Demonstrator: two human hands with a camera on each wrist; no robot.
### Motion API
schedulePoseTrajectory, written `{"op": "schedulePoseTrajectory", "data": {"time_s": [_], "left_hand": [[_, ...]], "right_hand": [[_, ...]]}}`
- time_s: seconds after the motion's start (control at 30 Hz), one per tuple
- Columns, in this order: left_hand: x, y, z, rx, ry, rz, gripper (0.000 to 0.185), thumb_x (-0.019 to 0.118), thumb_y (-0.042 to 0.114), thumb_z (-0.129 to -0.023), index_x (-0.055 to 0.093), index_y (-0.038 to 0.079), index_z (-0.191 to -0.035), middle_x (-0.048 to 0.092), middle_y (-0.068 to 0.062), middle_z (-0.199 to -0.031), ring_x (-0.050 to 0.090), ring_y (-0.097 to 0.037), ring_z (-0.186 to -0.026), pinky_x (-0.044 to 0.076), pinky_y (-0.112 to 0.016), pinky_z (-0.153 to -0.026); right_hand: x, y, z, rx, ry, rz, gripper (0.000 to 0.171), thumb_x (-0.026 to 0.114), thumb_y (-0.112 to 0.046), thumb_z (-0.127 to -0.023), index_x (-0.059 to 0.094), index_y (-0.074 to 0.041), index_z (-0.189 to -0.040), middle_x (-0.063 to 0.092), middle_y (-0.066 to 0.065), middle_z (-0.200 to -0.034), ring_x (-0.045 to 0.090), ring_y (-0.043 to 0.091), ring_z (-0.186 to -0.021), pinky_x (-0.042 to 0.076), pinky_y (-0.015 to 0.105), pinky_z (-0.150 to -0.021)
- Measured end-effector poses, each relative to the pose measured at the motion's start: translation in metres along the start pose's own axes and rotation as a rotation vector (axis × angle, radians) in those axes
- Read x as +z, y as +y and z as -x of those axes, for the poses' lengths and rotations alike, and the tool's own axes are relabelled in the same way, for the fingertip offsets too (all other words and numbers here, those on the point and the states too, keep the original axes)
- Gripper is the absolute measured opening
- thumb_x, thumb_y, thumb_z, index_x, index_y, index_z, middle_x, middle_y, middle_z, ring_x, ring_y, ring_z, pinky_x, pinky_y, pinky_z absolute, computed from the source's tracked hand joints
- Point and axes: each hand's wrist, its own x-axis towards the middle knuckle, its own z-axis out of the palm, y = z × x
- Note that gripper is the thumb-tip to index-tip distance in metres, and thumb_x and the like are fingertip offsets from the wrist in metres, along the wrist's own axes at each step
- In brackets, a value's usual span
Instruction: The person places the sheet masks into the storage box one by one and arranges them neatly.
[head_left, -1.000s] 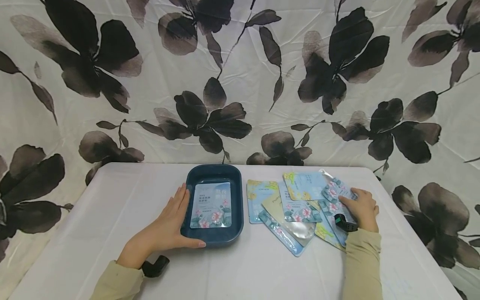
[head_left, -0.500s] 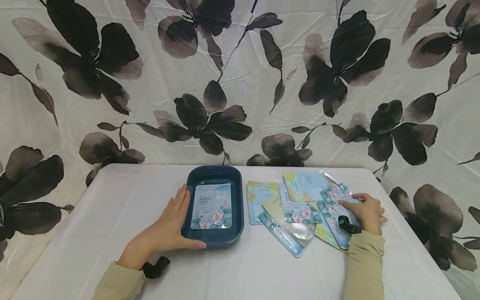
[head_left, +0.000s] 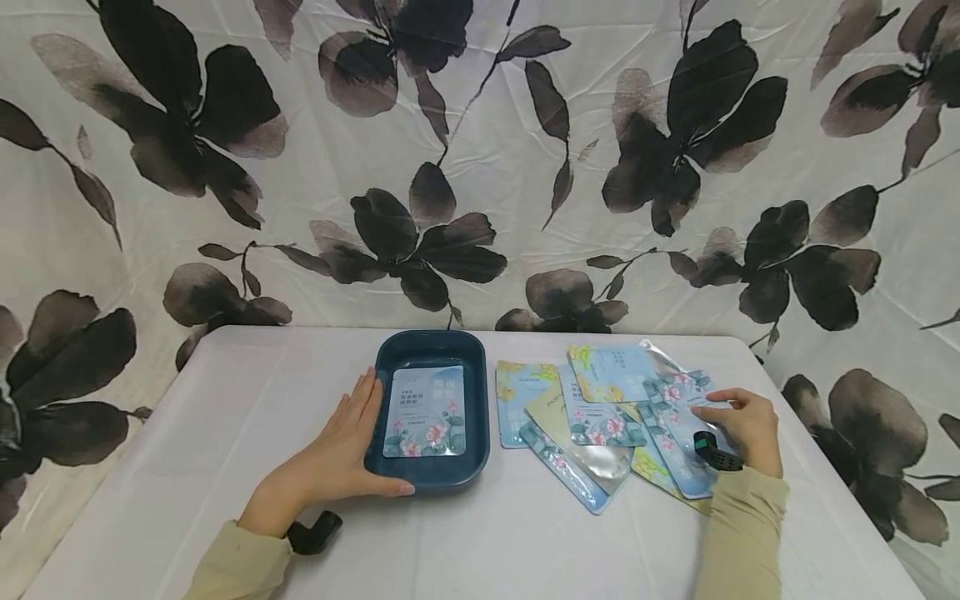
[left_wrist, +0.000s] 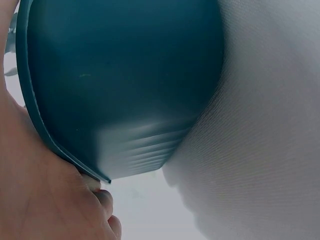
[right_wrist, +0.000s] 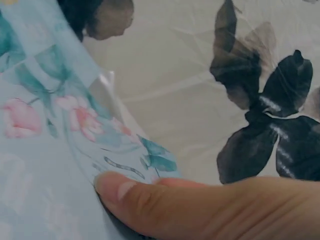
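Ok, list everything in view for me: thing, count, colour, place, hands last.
Tray: one, dark blue, centre of the table.
Packet in tray: one, pale blue with pink flowers, lying flat inside.
Loose packets: about seven or eight, overlapping, blue, yellow and silver, right of the tray.
Table: one, white cloth.
Backdrop: white fabric with dark flowers, behind the table.
Wrist cameras: two, black, one on each wrist.
Left hand: flat against the tray's left side, thumb along its near edge.
Right hand: grip on a floral packet at the pile's right edge.
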Motion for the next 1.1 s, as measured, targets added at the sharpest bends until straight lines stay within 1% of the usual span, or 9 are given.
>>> {"op": "schedulePoseTrajectory", "data": {"time_s": [0.1,0.17,0.23,0.3,0.43,0.63,0.83,0.93,1.1], "left_hand": [[0.002,0.0,0.001,0.002,0.0,-0.004,0.15,0.076,0.08,-0.057,0.003,-0.006,-0.156,-0.011,-0.021,-0.164,-0.007,-0.037,-0.151,0.005,-0.062,-0.117],[0.003,0.0,0.001,0.004,0.0,-0.004,0.15,0.076,0.081,-0.057,0.003,-0.007,-0.156,-0.011,-0.021,-0.164,-0.007,-0.037,-0.151,0.005,-0.062,-0.117],[0.004,0.0,0.001,0.003,0.002,-0.007,0.15,0.076,0.081,-0.057,0.003,-0.006,-0.156,-0.01,-0.021,-0.164,-0.007,-0.037,-0.151,0.005,-0.062,-0.117],[0.004,0.001,0.001,0.002,0.003,-0.004,0.15,0.077,0.08,-0.057,0.003,-0.006,-0.156,-0.011,-0.021,-0.164,-0.007,-0.036,-0.151,0.005,-0.062,-0.117],[0.005,0.001,0.001,-0.004,0.004,-0.013,0.15,0.077,0.079,-0.057,0.002,-0.006,-0.156,-0.012,-0.019,-0.164,-0.007,-0.036,-0.151,0.005,-0.062,-0.117],[0.005,0.001,0.001,-0.004,0.009,-0.014,0.15,0.078,0.078,-0.057,0.002,-0.005,-0.156,-0.011,-0.019,-0.164,-0.007,-0.036,-0.151,0.005,-0.061,-0.117],[0.005,0.001,0.001,-0.014,0.009,-0.02,0.151,0.077,0.08,-0.057,0.001,-0.005,-0.156,-0.012,-0.019,-0.164,-0.007,-0.036,-0.151,0.005,-0.061,-0.117],[0.005,0.001,0.001,-0.005,0.015,-0.017,0.151,0.076,0.081,-0.057,0.002,-0.005,-0.156,-0.012,-0.019,-0.164,-0.007,-0.036,-0.151,0.005,-0.061,-0.118],[0.005,0.0,0.0,0.007,0.018,-0.008,0.151,0.075,0.081,-0.058,0.0,-0.005,-0.156,-0.013,-0.019,-0.164,-0.007,-0.037,-0.151,0.003,-0.059,-0.118]], "right_hand": [[-0.003,0.002,-0.001,-0.032,-0.058,-0.024,0.051,0.08,-0.017,-0.083,0.061,0.009,-0.123,0.041,0.032,-0.146,0.039,0.043,-0.129,0.038,0.052,-0.102],[-0.004,0.004,-0.001,-0.047,-0.073,-0.03,0.051,0.079,-0.018,-0.085,0.062,0.008,-0.126,0.044,0.028,-0.146,0.043,0.035,-0.122,0.041,0.041,-0.096],[-0.004,0.005,-0.001,-0.057,-0.071,-0.038,0.051,0.077,-0.02,-0.087,0.061,0.007,-0.128,0.047,0.026,-0.144,0.043,0.028,-0.116,0.04,0.033,-0.088],[-0.005,0.006,-0.001,-0.054,-0.064,-0.052,0.052,0.075,-0.022,-0.089,0.061,0.006,-0.129,0.046,0.024,-0.145,0.043,0.027,-0.118,0.04,0.034,-0.09],[-0.005,0.004,-0.003,-0.025,-0.08,-0.093,0.053,0.072,-0.026,-0.092,0.058,0.005,-0.133,0.041,0.024,-0.15,0.04,0.031,-0.125,0.038,0.044,-0.099],[-0.002,0.0,-0.005,-0.005,-0.127,-0.118,0.051,0.064,-0.027,-0.098,0.055,0.002,-0.139,0.039,0.022,-0.151,0.043,0.027,-0.119,0.043,0.028,-0.085],[0.004,-0.006,-0.007,0.018,-0.122,-0.23,0.046,0.064,-0.028,-0.098,0.059,-0.007,-0.138,0.036,0.018,-0.154,0.043,0.019,-0.118,0.041,0.026,-0.089],[0.008,-0.007,-0.008,0.006,-0.1,-0.293,0.038,0.066,-0.025,-0.096,0.066,-0.013,-0.132,0.043,0.012,-0.147,0.046,0.013,-0.11,0.043,0.019,-0.084],[0.016,-0.01,-0.01,-0.035,-0.096,-0.504,0.028,0.07,-0.016,-0.094,0.073,-0.015,-0.121,0.054,-0.005,-0.122,0.051,0.004,-0.098,0.048,0.011,-0.075]]}}
